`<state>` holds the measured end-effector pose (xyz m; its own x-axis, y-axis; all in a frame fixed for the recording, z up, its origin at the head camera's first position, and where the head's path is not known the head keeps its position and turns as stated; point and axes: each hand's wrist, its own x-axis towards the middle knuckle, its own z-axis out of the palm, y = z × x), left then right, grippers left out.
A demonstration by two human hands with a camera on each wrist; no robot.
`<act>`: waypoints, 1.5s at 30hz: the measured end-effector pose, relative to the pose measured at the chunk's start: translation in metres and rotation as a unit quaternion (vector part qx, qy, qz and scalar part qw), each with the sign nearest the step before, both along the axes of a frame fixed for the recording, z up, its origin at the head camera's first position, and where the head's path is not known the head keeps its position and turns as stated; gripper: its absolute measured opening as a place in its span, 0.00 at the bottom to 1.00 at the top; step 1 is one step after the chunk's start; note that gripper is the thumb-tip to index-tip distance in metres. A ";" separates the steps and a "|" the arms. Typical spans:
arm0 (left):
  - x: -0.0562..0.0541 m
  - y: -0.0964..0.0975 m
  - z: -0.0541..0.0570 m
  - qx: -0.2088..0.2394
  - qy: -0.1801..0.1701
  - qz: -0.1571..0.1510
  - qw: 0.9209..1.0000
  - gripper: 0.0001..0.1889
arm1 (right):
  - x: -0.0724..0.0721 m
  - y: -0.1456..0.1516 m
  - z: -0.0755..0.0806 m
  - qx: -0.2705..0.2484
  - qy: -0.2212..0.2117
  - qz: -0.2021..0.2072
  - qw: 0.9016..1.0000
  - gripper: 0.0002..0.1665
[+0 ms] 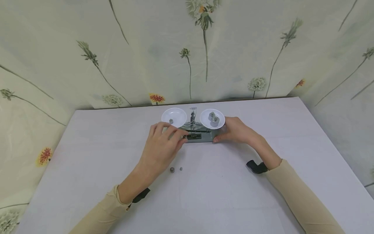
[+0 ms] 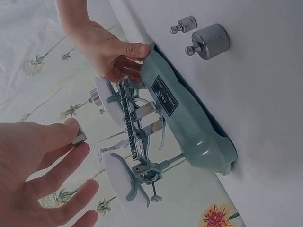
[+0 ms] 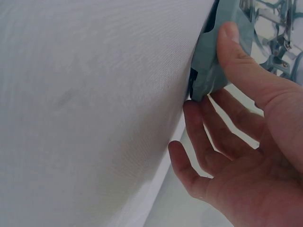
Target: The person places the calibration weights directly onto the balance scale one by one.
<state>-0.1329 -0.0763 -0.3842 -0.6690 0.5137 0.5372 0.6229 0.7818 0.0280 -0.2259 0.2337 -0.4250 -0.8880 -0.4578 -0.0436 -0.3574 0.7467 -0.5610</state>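
Observation:
A teal-green balance scale [image 1: 204,136] with two white pans stands near the table's far edge. Between thumb and forefinger, my left hand [image 1: 160,144] pinches a small metal weight [image 2: 80,137] in front of the left pan [image 1: 179,114]; the other fingers are spread. My right hand [image 1: 238,130] grips the right end of the scale's base [image 3: 213,66], thumb on the front and fingers behind. One small metal weight [image 1: 171,121] sits on the left pan. The right pan [image 1: 205,122] carries a larger weight [image 1: 215,121] and a smaller weight [image 1: 212,114].
Two more metal weights, a larger one [image 2: 213,41] and a smaller one [image 2: 186,24], stand on the white-covered table [image 1: 222,195] in front of the scale. A flower-patterned cloth [image 1: 163,65] hangs behind the table. Black straps [image 1: 257,167] are on both wrists.

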 end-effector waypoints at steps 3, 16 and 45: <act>0.000 0.000 0.000 0.006 0.008 0.002 1.000 0.07 | 0.000 0.000 0.000 0.001 0.001 -0.001 1.000 0.48; -0.004 -0.002 0.001 0.022 0.035 0.015 0.999 0.08 | 0.001 0.000 -0.001 0.000 0.006 0.002 1.000 0.48; -0.020 -0.004 -0.004 0.028 0.030 0.034 0.999 0.08 | 0.002 -0.001 0.001 0.004 0.006 0.000 1.000 0.50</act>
<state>-0.1527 -0.0807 -0.3884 -0.6678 0.4361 0.6032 0.5696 0.8211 0.0368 -0.2240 0.2331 -0.4236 -0.8880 -0.4583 -0.0376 -0.3643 0.7510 -0.5507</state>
